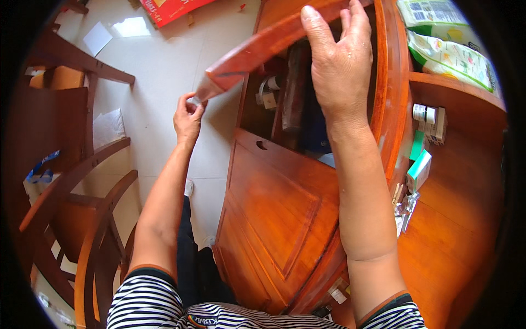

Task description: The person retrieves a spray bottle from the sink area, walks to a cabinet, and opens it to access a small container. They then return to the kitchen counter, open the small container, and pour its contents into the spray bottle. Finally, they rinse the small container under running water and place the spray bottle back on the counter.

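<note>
A reddish-brown wooden board (254, 49), blurred, slants above an opening of the wooden cabinet (279, 185), with clear plastic film (207, 88) at its lower left end. My left hand (190, 119) pinches the end of the film between thumb and fingers, over the floor. My right hand (343, 61) is at the board's upper right part, thumb and fingers apart; its palm side is hidden, so its grip cannot be told. Inside the opening are a dark blue thing (314, 131) and small pale items (270, 100).
Wooden chairs (107, 205) stand at the left. On the right, cabinet shelves (456, 86) hold green-and-white packages (452, 59), a white bottle (424, 114) and small boxes (419, 170). A red printed sheet or box (176, 10) lies on the floor at the top.
</note>
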Demonstrator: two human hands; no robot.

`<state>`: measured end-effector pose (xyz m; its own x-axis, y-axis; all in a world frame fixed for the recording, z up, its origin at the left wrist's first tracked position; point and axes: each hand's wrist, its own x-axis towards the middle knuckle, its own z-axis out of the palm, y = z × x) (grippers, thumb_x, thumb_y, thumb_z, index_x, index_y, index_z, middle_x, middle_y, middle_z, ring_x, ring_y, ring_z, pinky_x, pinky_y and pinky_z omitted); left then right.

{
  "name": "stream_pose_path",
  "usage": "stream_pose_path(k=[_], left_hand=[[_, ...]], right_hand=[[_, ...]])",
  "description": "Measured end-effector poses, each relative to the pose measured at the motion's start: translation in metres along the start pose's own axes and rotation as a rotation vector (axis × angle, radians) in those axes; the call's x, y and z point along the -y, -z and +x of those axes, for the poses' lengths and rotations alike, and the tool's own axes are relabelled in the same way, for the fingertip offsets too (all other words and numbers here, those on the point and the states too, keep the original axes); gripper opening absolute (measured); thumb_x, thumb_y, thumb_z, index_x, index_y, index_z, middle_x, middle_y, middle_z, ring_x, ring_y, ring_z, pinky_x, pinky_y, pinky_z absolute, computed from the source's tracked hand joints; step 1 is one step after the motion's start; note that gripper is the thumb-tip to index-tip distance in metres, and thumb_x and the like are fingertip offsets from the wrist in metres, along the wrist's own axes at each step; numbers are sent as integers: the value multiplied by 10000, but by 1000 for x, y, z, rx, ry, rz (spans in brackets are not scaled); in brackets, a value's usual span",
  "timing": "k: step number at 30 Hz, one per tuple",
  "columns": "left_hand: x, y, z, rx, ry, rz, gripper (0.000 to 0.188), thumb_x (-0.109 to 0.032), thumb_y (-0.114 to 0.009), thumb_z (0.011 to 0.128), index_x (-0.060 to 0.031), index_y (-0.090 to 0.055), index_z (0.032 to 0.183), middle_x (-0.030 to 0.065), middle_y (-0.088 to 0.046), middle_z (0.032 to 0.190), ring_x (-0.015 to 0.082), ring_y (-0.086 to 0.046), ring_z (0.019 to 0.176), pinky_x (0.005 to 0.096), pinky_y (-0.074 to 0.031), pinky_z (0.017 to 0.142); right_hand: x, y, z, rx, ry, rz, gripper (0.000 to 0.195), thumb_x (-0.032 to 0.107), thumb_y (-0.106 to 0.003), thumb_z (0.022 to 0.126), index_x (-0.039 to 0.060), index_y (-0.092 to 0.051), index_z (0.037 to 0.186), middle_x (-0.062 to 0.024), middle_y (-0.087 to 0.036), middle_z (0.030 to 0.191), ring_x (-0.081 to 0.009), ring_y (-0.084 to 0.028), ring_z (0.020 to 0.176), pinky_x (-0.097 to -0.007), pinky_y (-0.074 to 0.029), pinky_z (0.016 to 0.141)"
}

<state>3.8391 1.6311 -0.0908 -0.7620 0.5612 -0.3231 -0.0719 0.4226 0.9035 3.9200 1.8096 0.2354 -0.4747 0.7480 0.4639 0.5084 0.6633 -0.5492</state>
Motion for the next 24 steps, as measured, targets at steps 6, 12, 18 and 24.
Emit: stream_pose_path(k=[6,12,18,24], left_hand=[[10,-67,-44,77,41,20,323,-239,-750,953,-20,-649,1167,112,-723,944,220,-698,852,384,-551,744],[-80,-106,-130,809,-400,-266,361,-326,-507,1084,-24,-684,1174,152,-692,1192,322,-613,1186,426,-453,1057],[-62,-37,-121,716,-201,-232,435,-335,-447,1100,-24,-722,968,162,-717,1024,320,-648,1036,413,-487,931],[-45,115,-91,743,292,-284,569,-367,-547,1074,3,-711,674,101,-710,696,169,-654,682,302,-490,786]], right_hand=[[-3,14,15,142,-282,830,403,178,-566,1047,-53,-505,1372,-115,-554,1382,-204,-567,1221,-333,-543,934],[-11,13,11,71,-260,747,660,128,-560,1034,-109,-276,1581,-260,-330,1644,-302,-364,1522,-413,-470,1092],[-43,28,20,271,-158,843,672,68,-530,998,-130,-256,1579,-305,-291,1649,-362,-277,1567,-457,-372,1193],[-18,33,21,216,-377,989,688,53,-528,983,-145,-242,1577,-325,-269,1651,-372,-273,1566,-457,-340,1219]])
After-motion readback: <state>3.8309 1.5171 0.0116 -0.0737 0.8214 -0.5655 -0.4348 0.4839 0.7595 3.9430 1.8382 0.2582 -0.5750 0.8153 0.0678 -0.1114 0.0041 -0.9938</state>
